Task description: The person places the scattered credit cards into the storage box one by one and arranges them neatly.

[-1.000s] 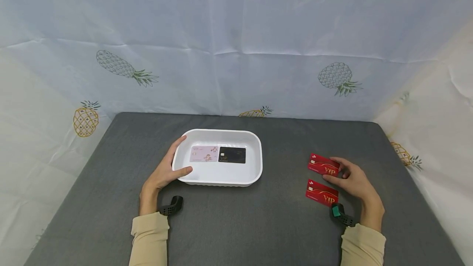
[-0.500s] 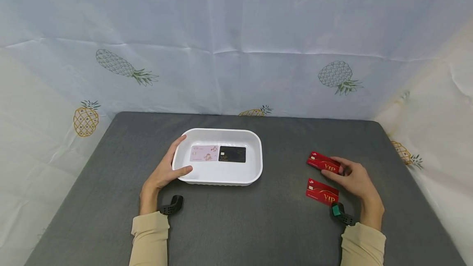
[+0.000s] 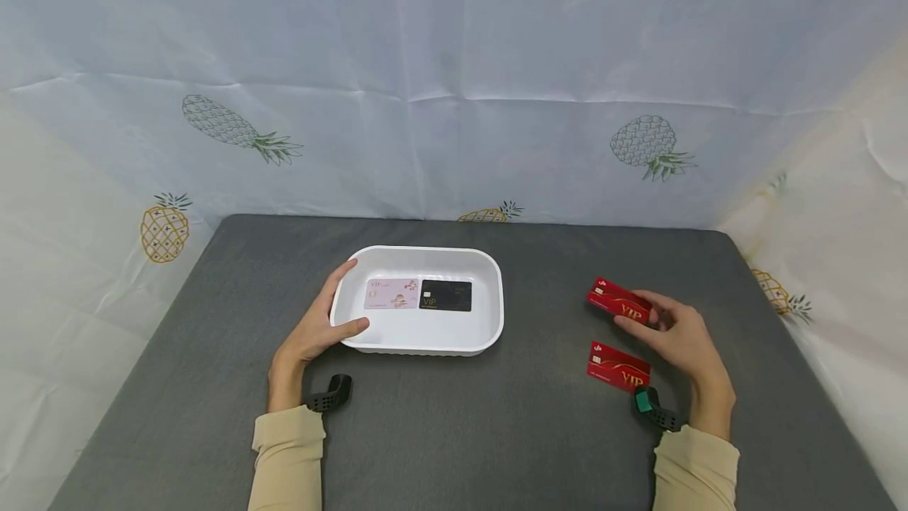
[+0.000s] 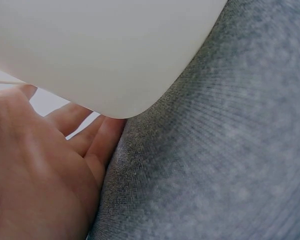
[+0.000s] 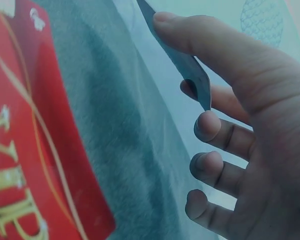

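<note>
My left hand (image 3: pixel 312 333) grips the left end of a white plastic tray (image 3: pixel 489 330), with the thumb over its near-left rim. A pink VIP card (image 3: pixel 392 294) and a black VIP card (image 3: pixel 445 296) lie side by side inside the tray. To the right, my right hand (image 3: pixel 684 341) pinches the right end of a red VIP card (image 3: pixel 613 298). The right wrist view shows this card (image 5: pixel 185 60) edge-on, tilted up off the table between thumb and fingers. A second red VIP card (image 3: pixel 617 367) lies flat below that hand. In the left wrist view, fingers (image 4: pixel 107 137) touch the tray's outer wall.
A dark grey cloth table (image 3: pixel 461 432) lies under everything. Behind it hangs a pale curtain (image 3: pixel 440 156) printed with pineapples. Each wrist carries a black camera mount, the left one (image 3: pixel 333 394) near the tray and the right one (image 3: pixel 656 408) beside the flat red card.
My right hand has pinched the upper red card and lifted it off the table, moving slightly away from me. The left hand and tray have stayed in place.
</note>
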Demonstrator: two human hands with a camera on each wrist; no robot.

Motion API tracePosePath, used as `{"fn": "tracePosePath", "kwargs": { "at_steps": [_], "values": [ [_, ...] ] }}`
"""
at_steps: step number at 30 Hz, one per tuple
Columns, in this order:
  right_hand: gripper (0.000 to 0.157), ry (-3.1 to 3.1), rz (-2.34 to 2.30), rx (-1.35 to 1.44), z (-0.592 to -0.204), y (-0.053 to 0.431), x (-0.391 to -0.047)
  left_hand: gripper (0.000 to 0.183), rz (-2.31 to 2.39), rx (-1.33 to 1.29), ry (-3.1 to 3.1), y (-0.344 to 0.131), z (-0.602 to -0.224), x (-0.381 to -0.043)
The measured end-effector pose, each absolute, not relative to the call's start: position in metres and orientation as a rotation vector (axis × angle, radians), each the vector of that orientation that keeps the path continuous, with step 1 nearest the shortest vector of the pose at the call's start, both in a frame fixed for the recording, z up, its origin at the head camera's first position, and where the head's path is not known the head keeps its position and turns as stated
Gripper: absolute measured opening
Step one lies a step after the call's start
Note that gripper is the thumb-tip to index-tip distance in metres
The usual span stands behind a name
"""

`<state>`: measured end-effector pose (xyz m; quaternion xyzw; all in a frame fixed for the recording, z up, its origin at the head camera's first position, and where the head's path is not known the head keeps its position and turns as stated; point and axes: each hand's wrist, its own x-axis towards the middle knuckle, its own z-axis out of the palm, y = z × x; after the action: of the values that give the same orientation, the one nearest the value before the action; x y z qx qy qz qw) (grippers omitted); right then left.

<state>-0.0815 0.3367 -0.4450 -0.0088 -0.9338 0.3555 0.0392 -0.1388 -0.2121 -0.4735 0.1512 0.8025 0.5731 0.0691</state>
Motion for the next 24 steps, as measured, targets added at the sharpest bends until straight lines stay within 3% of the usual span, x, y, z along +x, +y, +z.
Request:
{"fn": "tracePosePath", "kwargs": {
  "at_steps": [24],
  "values": [
    [0.054,-2.837,1.046,0.103,-0.420,0.302,-0.089,0.102,1.717,0.456,2.421,-0.213,-0.475,-0.138]
  ]
}}
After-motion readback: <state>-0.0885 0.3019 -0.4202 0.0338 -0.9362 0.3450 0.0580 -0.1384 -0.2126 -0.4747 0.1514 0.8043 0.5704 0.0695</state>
